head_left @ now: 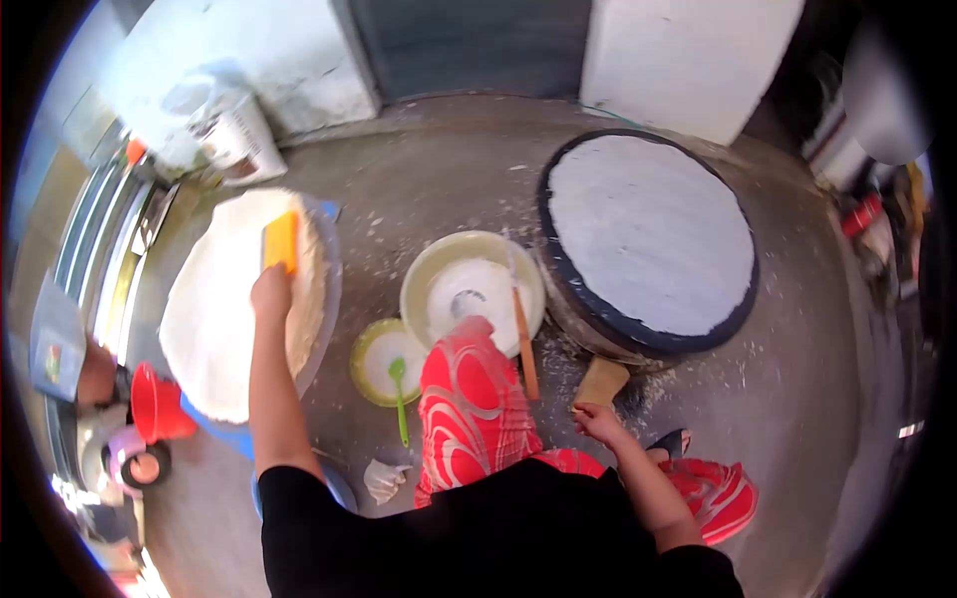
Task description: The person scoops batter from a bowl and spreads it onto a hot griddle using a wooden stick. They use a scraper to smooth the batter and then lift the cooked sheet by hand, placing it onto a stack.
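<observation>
My left hand [271,292] is closed round a yellow-orange scraper [281,242], held over a stack of thin, pale flatbread sheets [214,309] at the left. The scraper's edge is at the top sheet; contact cannot be made out. My right hand [596,423] pinches the lower end of a flat tan piece [603,382], perhaps card or board, low beside the round griddle [743,309]. A white layer of batter [648,234] covers most of the griddle's top.
A large bowl of white batter [474,294] stands centrally, a wooden-handled tool [525,344] across its rim. Beside it are a smaller yellow bowl [371,392] and a green spoon [398,384]. A red bucket [159,404] and a white sack [239,140] stand leftward.
</observation>
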The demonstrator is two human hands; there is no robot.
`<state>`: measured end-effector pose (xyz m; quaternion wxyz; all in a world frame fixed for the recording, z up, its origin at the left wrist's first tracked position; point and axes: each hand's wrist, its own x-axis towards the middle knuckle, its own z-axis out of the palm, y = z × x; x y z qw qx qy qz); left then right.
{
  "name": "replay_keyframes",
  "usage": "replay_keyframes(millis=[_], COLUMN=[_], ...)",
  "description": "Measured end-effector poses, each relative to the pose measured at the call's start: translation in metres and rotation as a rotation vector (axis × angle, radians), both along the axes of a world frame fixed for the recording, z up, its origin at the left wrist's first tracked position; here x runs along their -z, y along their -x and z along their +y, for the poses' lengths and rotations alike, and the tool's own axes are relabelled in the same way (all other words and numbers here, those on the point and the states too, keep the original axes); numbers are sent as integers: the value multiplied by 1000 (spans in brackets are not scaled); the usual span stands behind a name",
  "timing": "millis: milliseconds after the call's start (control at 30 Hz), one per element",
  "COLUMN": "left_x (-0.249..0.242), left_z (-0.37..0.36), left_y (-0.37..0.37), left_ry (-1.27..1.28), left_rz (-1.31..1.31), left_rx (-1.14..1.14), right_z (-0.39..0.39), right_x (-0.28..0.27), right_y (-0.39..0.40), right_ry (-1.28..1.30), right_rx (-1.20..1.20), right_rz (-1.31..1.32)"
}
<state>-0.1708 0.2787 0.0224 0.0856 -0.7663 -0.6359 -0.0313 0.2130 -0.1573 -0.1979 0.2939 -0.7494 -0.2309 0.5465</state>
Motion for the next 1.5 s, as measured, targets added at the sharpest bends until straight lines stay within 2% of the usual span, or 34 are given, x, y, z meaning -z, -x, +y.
replay_keyframes(millis=[100, 167, 233, 267, 300, 333, 367, 400, 433, 500, 567, 600, 633, 667, 700, 767, 800, 867, 933, 967, 1000, 1100, 1133, 1200, 1267, 1333, 1400, 1500], left_x=[23, 5, -24, -39, -55, -69, -80, -87, -89, -80, -76, -62, -64, -60, -56, -48, -50, -57, -58, -54, -49, -30, -25, -19, -12, -8, -4, -1], left_z=[16, 11, 1, -8, -18, -32, -52, -70, -84, -113, -154, -167, -187, -202, -214, -232, -236, -238, -233, -228, -223, -218, -219, -228, -237, -245, -247, -243], left_y=[23, 22, 17, 10, -1, -19, -40, -60, -77, -111, -156, -170, -188, -203, -214, -232, -239, -246, -238, -231, -221, -195, -189, -188, -190, -201, -208, -217], left_ry=[-121, -272, -431, -462, -490, -488, -509, -529, -488, -327, -330, -240, -152, -96, -65, 100, 104, 112, 43, 51, 26, 35, 66, 124, 214, 208, 202, 172], left_rz=[50, -16, -150, -189, -227, -231, -303, -374, -360, -283, -258, -248, -245, -277, -327, -382, -388, -399, -521, -523, -511, -530, -559, -631, -703, -714, -724, -649], left_rx=[110, 71, 84, 145, 205, 232, 355, 474, 577, 718, 1020, 1067, 1138, 1232, 1320, 1351, 1335, 1322, 1091, 1094, 1008, 867, 810, 762, 667, 671, 678, 685], right_z=[6, 7, 8, 11, 15, 24, 33, 42, 51, 68, 79, 80, 80, 79, 78, 73, 64, 44, 20, 4, -15, -61, -70, -78, -56, -41, -27, 0], right_x=[-12, -17, -15, -22, -35, -73, -115, -133, -149, -205, -240, -256, -272, -279, -271, -248, -250, -238, -223, -211, -187, -176, -170, -158, -157, -161, -170, -177], right_y=[5, 0, -5, -6, -5, -4, -1, 0, 2, 6, 3, 1, -2, -5, -11, -27, -35, -64, -107, -140, -174, -246, -263, -290, -299, -318, -350, -380], right_ry=[-29, -42, -126, -218, -307, -343, -375, -485, -594, -818, -940, -932, -965, -991, -983, -880, -847, -556, -305, -257, -326, -126, -118, 105, 129, 154, 319, 286], right_rx=[-36, -39, -127, -54, 19, 3, -15, 52, 118, 136, 80, 93, 5, -89, -82, -323, -301, -206, 145, 352, 533, 857, 858, 913, 876, 834, 1005, 859], right_rz=[-34, -42, -156, -167, -180, -288, -397, -412, -428, -690, -999, -1006, -1179, -1352, -1358, -1402, -1359, -1047, -1036, -940, -1051, -1048, -1047, -1086, -1131, -1172, -1089, -1172])
